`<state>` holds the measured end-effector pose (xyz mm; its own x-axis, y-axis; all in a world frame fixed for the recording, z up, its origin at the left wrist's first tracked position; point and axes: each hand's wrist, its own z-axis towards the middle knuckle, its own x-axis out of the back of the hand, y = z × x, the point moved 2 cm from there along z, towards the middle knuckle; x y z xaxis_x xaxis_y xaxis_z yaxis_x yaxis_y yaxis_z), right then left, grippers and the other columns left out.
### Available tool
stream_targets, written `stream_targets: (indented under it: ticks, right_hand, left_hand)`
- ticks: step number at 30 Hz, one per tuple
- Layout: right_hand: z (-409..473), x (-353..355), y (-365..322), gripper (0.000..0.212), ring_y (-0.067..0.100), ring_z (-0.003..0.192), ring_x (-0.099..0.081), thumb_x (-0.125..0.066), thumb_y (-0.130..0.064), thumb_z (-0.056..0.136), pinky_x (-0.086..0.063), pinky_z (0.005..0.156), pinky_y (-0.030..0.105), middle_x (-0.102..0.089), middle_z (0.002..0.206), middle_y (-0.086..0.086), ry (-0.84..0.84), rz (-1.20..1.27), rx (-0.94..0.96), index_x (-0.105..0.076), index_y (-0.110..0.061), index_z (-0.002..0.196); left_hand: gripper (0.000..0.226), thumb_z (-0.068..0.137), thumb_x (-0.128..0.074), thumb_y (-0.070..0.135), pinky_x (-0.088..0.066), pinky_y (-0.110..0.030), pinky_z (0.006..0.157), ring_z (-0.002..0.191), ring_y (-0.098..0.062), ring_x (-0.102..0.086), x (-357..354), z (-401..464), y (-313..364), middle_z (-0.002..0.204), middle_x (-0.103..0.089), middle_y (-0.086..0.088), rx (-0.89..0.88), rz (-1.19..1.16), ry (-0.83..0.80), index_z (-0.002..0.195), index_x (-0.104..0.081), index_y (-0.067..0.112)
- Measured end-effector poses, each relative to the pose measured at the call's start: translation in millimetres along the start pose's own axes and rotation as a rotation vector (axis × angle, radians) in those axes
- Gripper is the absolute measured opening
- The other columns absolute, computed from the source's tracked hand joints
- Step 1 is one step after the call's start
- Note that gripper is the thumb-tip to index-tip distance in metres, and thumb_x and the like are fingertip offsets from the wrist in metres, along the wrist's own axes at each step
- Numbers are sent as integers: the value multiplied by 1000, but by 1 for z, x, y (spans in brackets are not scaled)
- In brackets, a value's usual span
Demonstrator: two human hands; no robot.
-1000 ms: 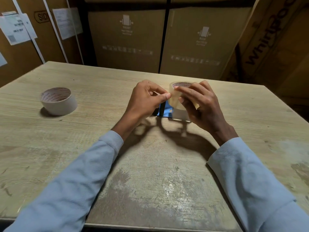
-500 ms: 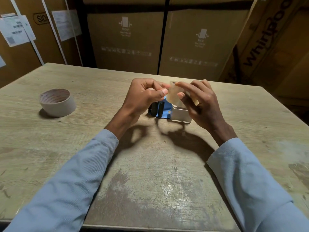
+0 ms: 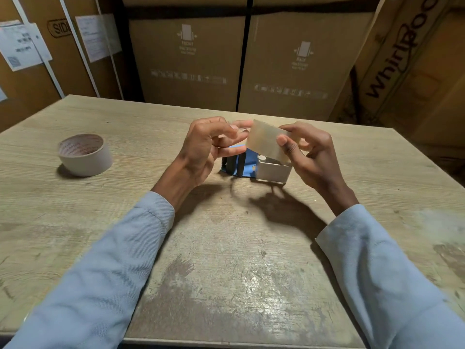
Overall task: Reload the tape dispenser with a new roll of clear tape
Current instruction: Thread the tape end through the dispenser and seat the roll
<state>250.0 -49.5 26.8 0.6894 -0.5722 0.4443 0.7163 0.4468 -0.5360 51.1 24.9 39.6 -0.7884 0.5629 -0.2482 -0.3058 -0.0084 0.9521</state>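
Your right fingers [image 3: 285, 143] grip the clear tape roll [image 3: 268, 139], now tipped on edge above the dispenser [image 3: 261, 167] mid-desk [image 3: 226, 248], while your left fingers [image 3: 232, 133], having pulled away, pinch its freed end, ready for threading.

The worktop [image 3: 125, 197] is pale wood-grain board, matt at the far side, scuffed and worn to a dull shine near the front edge. The roll of clear tape [image 3: 266, 141] looks like translucent, yellowish glossy plastic film. The tape dispenser [image 3: 254, 167] has a blue body, dark rollers and a matt grey metal-looking part. The empty tape core [image 3: 84, 156] is matt printed cardboard. The sleeves [image 3: 100, 285] are light blue woven cloth. The boxes [image 3: 188, 59] behind are plain brown cardboard.
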Motion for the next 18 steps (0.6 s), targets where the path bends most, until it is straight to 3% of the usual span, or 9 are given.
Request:
stream_targets:
  ticks: [3,6,9,13,18]
  right_hand:
    - [2,-2,-5,19,-6,90,-59,-65,-21,94,-54,68,36,-63,96,-21,-9,32,8,-72,-9,107]
    - [1,1,-5,18,12,99,-63,-63,-26,95,-55,77,45,-66,103,-15,-103,101,5,-70,-19,111]
    - [1,2,-2,17,19,98,-62,-61,-26,96,-54,79,43,-66,102,-6,-166,112,-1,-67,-22,112]
    - [2,2,0,13,4,90,-61,-60,-27,95,-50,76,32,-65,92,-23,-107,156,-48,-67,-21,105]
    - [3,1,1,13,-3,86,-61,-62,-22,94,-47,72,21,-67,88,-28,-63,204,-91,-67,-16,104]
  left_hand:
    - [42,81,-48,0,-57,-42,91,112,-29,-69,1,-3,1,117,-72,-19,-7,-31,2,45,-51,20]
    - [29,78,-55,6,-59,-39,90,111,-27,-70,5,-5,3,115,-73,-17,-13,-52,-15,52,-47,15]
    - [31,80,-70,1,-59,-39,90,111,-28,-70,7,-4,2,114,-73,-16,-32,-6,0,61,-48,10]
    - [34,86,-68,-2,-59,-40,89,108,-28,-71,3,-3,1,114,-73,-17,-29,27,10,63,-46,12]
    - [36,89,-63,0,-59,-36,85,110,-33,-70,4,-3,1,119,-70,-21,2,-16,-63,66,-40,14]
